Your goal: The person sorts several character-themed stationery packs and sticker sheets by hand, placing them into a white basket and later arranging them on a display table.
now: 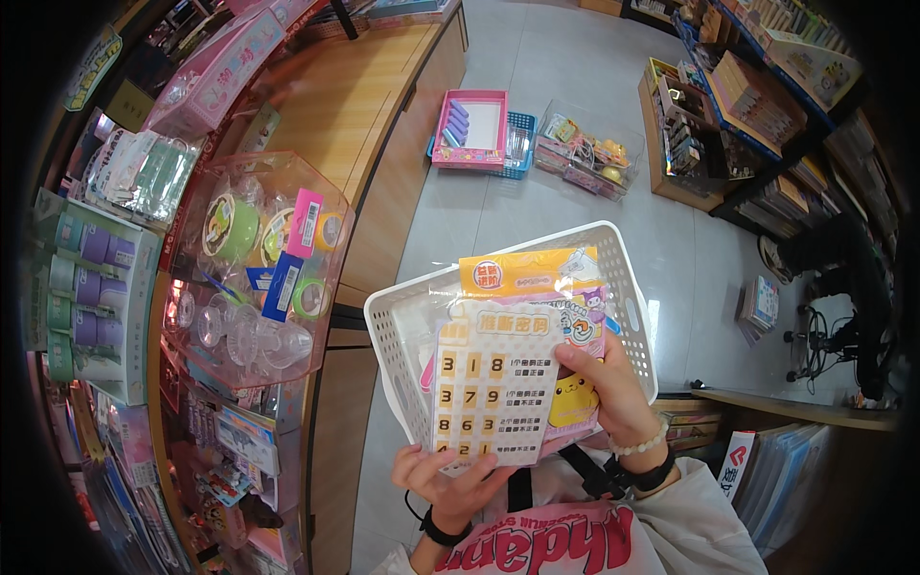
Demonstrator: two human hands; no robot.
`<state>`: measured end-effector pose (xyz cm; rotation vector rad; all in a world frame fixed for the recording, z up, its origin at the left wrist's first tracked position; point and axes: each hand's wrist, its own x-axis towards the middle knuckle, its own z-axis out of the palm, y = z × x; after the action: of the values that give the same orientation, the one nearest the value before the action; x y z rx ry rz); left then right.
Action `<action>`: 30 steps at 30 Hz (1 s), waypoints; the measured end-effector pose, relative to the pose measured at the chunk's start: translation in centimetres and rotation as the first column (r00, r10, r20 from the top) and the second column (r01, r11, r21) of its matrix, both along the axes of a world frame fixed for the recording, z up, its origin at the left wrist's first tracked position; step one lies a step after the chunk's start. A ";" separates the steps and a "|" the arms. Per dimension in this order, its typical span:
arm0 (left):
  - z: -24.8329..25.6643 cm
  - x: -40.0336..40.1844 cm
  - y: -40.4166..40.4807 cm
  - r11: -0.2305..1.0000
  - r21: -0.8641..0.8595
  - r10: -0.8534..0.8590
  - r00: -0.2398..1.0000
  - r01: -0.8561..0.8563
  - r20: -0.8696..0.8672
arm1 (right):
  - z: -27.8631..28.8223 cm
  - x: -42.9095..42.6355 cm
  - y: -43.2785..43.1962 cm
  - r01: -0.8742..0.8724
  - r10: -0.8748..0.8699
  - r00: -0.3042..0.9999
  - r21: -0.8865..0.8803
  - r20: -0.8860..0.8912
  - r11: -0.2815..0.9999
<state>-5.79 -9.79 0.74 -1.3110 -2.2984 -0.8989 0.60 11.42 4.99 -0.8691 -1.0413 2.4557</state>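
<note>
My left hand (460, 481) grips the lower edge of a plastic-wrapped puzzle card pack (496, 388) printed with rows of numbers. My right hand (614, 388) has its thumb on the right edge of that pack. Behind it, the same hand holds a cartoon-printed packet (575, 410) with a yellow character on it. A clear bag with an orange header card (528, 266) sticks up behind both; whether a hand holds it is hidden. Under these lies a white perforated plastic basket (625, 266), its inside largely covered by the packs.
On the left, a clear pinkish bin (316, 172) of tape rolls and plastic goods stands by a wooden counter (338, 100). Along the floor are a pink box (471, 154) on a blue basket (528, 144) and a clear bin (589, 158). Stocked shelves (755, 108) stand right, near a wheeled chair base (816, 345).
</note>
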 end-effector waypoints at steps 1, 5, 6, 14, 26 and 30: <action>-0.1 0.0 -0.1 1.000 -0.004 -0.001 1.000 0.001 -0.009 | 0.0 -0.1 -0.1 0.003 -0.003 1.000 0.003 0.001 1.000; 0.0 0.0 -0.4 0.999 -0.039 -0.005 1.000 0.005 -0.016 | -0.3 -0.4 -0.2 -0.011 0.011 1.000 -0.007 0.010 1.000; 0.0 0.0 -0.3 0.999 -0.036 -0.003 1.000 0.003 -0.022 | -0.4 -0.5 -0.2 -0.020 0.020 1.000 -0.010 0.019 1.000; 0.0 0.1 -0.3 0.999 -0.036 0.012 1.000 -0.012 -0.017 | -0.5 -0.5 -0.3 -0.004 0.004 0.999 -0.005 0.032 1.000; 0.4 -0.1 0.2 0.997 -0.074 -0.022 1.000 0.021 -0.013 | -0.6 -0.4 0.0 0.024 -0.024 0.999 0.013 0.032 1.000; 0.4 0.1 0.6 0.998 -0.049 -0.035 0.999 0.036 0.011 | -0.3 -0.5 0.0 0.016 -0.016 1.000 0.007 0.009 1.000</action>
<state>-5.69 -9.17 1.17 -1.3744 -2.3257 -0.8670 0.10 11.44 4.67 -0.8835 -1.0406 2.4358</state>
